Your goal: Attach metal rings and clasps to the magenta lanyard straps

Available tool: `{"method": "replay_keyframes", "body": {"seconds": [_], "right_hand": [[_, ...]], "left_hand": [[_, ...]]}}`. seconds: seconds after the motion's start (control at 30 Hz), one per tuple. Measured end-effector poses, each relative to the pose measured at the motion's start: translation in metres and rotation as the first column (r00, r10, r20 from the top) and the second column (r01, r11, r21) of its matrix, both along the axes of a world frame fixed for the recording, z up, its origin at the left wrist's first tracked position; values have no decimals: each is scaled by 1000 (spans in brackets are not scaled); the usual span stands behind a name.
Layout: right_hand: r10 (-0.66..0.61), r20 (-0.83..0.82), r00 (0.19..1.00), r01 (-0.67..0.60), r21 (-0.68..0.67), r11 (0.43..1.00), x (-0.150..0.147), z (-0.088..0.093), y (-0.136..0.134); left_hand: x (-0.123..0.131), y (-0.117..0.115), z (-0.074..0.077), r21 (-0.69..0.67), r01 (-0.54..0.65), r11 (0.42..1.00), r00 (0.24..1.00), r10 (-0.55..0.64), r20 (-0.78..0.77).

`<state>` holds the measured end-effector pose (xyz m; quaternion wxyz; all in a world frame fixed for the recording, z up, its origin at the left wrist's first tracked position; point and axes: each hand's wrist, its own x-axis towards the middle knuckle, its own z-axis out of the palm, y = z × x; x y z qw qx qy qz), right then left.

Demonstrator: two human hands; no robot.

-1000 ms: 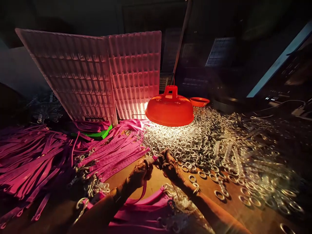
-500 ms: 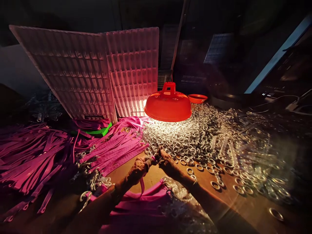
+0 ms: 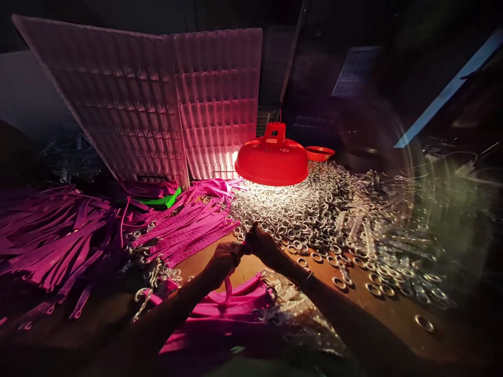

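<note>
Brown table (image 3: 387,319), lamplit amid darkness. Left hand (image 3: 225,257) closes on a pink strap (image 3: 228,287), whose free length hangs below the fist; the right hand (image 3: 266,247) meets it at the strap's upper end, but shadow hides whether its fingers pinch anything. Below the hands lie more straps (image 3: 220,314); just beyond, silvery rings (image 3: 291,214) spread under a red lamp (image 3: 272,162). Farther left, a green tray (image 3: 167,200) sits before a ribbed panel (image 3: 220,99).
</note>
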<state>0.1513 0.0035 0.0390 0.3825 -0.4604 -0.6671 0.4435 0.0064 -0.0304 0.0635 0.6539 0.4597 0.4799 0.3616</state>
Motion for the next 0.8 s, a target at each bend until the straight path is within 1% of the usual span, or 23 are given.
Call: {"method": "replay_keyframes", "body": {"seconds": [0.07, 0.13, 0.17, 0.2, 0.27, 0.3, 0.33, 0.4, 0.43, 0.5, 0.53, 0.6, 0.7, 0.8], "right_hand": [[76, 47, 996, -76, -4, 997, 3, 15, -7], [195, 164, 967, -197, -1, 980, 9, 34, -20], [237, 233, 943, -244, 2, 970, 12, 44, -28], [252, 304, 919, -267, 7, 964, 15, 54, -38], [235, 449, 862, -275, 26, 961, 19, 67, -57], [219, 510, 832, -276, 37, 960, 20, 70, -67], [202, 558, 805, -277, 52, 959, 20, 71, -76], [164, 614, 772, -280, 97, 955, 20, 65, -93], [145, 620, 771, -277, 122, 953, 19, 60, -101], [108, 601, 792, -241, 145, 960, 20, 47, -114], [97, 585, 805, -214, 133, 968, 22, 41, -120], [113, 542, 833, -177, 69, 982, 26, 30, -130], [168, 471, 866, -182, -16, 983, 34, 23, -141], [167, 418, 893, -157, -59, 986, 35, 21, -148]], "left_hand": [[-4, 2, 9, -45, 23, 999, 1000, -24, -13], [-9, 4, 21, -68, 78, 995, 997, -79, -4], [-12, 3, 28, -71, 109, 992, 994, -109, -6], [-15, 2, 35, -70, 135, 988, 990, -136, -18], [-19, -2, 48, -82, 193, 978, 976, -200, -86], [-21, -5, 53, -90, 218, 972, 964, -229, -132], [-21, -9, 57, -102, 254, 962, 948, -269, -169], [-21, -19, 60, -108, 335, 936, 914, -351, -204], [-21, -24, 59, -108, 367, 924, 901, -382, -204], [-19, -36, 51, -97, 413, 906, 888, -424, -177], [-18, -42, 45, -97, 425, 900, 889, -435, -146], [-16, -56, 32, -121, 422, 899, 901, -430, -52], [-15, -77, 15, -164, 378, 911, 926, -370, 76], [-15, -91, 9, -123, 307, 944, 946, -288, 145]]}}
